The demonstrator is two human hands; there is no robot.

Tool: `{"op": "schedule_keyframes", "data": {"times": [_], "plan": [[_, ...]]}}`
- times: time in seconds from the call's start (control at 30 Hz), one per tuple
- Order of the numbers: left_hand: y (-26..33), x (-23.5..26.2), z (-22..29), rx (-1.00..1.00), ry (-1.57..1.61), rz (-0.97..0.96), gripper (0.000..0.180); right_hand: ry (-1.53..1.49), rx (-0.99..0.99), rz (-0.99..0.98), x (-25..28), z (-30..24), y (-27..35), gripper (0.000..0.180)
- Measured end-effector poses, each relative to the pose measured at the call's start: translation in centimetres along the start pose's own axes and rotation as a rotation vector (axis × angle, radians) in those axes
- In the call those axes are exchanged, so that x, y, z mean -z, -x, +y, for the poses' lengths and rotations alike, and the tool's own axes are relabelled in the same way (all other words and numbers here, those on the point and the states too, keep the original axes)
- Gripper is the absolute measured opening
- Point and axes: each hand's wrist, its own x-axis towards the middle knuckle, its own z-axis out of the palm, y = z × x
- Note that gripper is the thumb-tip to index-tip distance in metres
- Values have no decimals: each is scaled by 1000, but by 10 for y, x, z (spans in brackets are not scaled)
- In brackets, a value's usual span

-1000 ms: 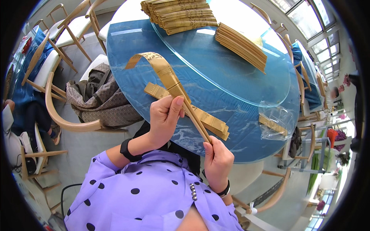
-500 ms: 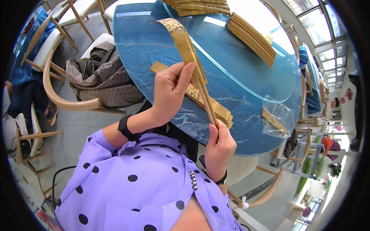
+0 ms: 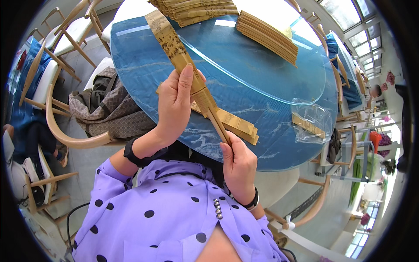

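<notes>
I hold a closed tan folding fan (image 3: 183,61) upright over the near edge of a round blue table (image 3: 270,144). My left hand (image 3: 174,105) wraps around the fan's middle, thumb pressed along its side. My right hand (image 3: 238,163) grips the fan's narrow lower end. More closed fans (image 3: 231,124) lie flat on the table just behind my hands. Both wrists wear dark bands.
Stacks of closed fans sit at the table's far side (image 3: 196,8) and far right (image 3: 266,35). A glass turntable (image 3: 279,78) covers the table's middle. A clear bag with a fan (image 3: 310,124) lies at the right. A chair with a brown bag (image 3: 109,105) stands to the left.
The fan's paper leaf, loosely bent open a second ago, is now folded flat and straight. My left hand slid up along it and both hands rose toward the camera.
</notes>
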Motion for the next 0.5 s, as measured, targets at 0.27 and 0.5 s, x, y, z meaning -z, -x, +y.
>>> {"op": "schedule_keyframes", "data": {"times": [0.27,0.5], "plan": [[-12,8,8,-4,5,107,40,125,-78,-81,6,10,22,18],[-3,5,-3,-159,-186,92,39,124,-58,-74,3,4,21,19]]}}
